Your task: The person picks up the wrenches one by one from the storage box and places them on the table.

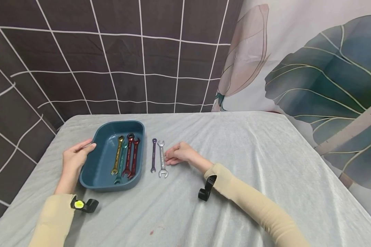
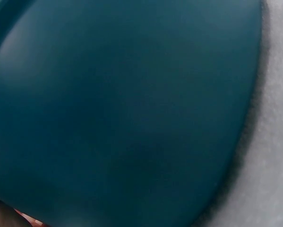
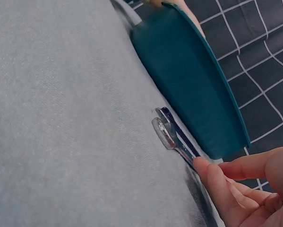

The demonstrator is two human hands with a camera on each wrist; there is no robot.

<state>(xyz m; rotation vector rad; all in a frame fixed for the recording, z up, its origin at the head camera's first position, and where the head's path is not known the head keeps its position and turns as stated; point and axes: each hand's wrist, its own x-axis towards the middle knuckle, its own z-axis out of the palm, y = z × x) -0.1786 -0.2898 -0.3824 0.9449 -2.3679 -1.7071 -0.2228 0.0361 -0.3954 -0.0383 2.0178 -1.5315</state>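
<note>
A person's left hand (image 1: 75, 159) is holding the blue box (image 1: 100, 168) by the rim on its left side. The box is sitting near the back left corner of the tabletop (image 1: 235, 154). Inside it, a gold wrench (image 1: 117, 156), a green wrench (image 1: 122, 162) and two red wrenches (image 1: 128, 154) are lying toward the box's right wall.

Just outside that wall, a purple wrench (image 1: 153, 156) is lying on the tabletop, and a silver wrench (image 1: 162, 157) is lying beside it, farther from the tabletop's left edge. The right hand (image 1: 182, 153) is bending its fingers close together, and the tips seem to be touching the silver wrench's right side. I cannot tell if they are pinching it.

So the step in hand looks like getting hold of the silver wrench. The next move seems to be calling for a good pinch on its thin middle, without bumping the purple one, while the left hand is keeping the box from sliding.
</note>
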